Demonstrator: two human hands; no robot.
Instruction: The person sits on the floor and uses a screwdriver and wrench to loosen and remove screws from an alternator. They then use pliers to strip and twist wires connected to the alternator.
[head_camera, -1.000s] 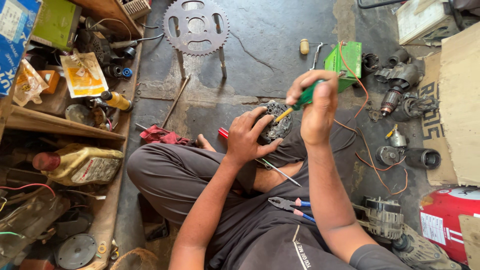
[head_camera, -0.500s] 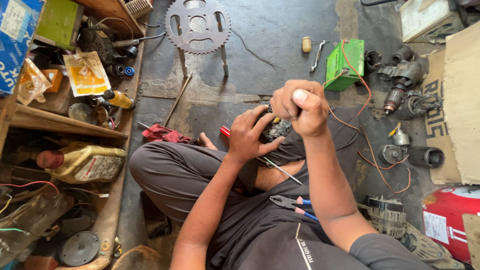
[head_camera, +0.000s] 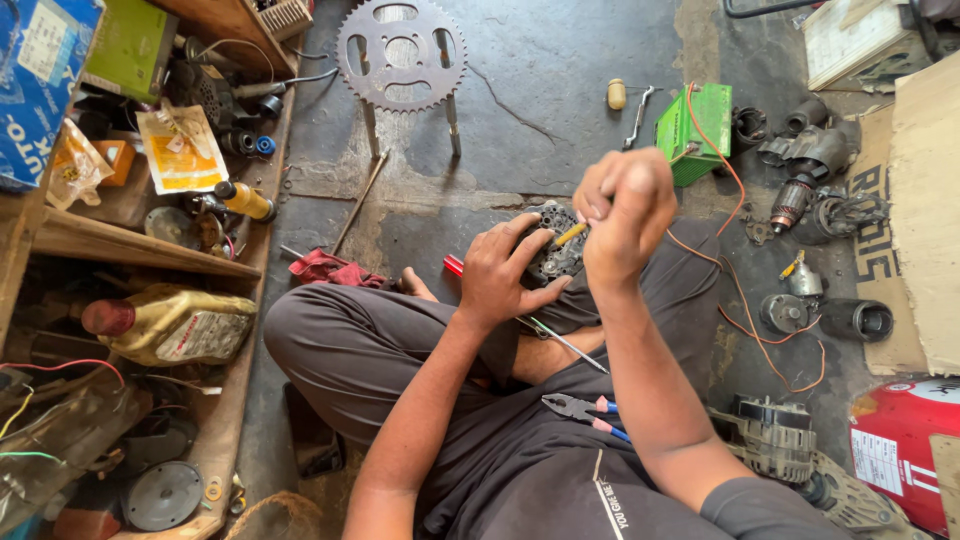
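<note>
Head view: A seated person's left hand (head_camera: 507, 272) clasps a dark metal motor part (head_camera: 555, 248) over the lap, while the right hand (head_camera: 622, 212), at its three o'clock, is fisted around a yellow-shafted screwdriver (head_camera: 570, 235) whose tip meets the part. Pliers (head_camera: 585, 410) lie at six o'clock, a sprocket (head_camera: 402, 55) at twelve. Keeping the driver square to the screw and the part braced would likely prevent slipping.

Large toothed sprocket (head_camera: 401, 52) on two legs at top; green box (head_camera: 697, 130) with orange wire to its right; pliers (head_camera: 585, 410) on lap; yellow oil jug (head_camera: 175, 324) on wooden shelf (head_camera: 140, 262); red rag (head_camera: 330, 269) on floor.
</note>
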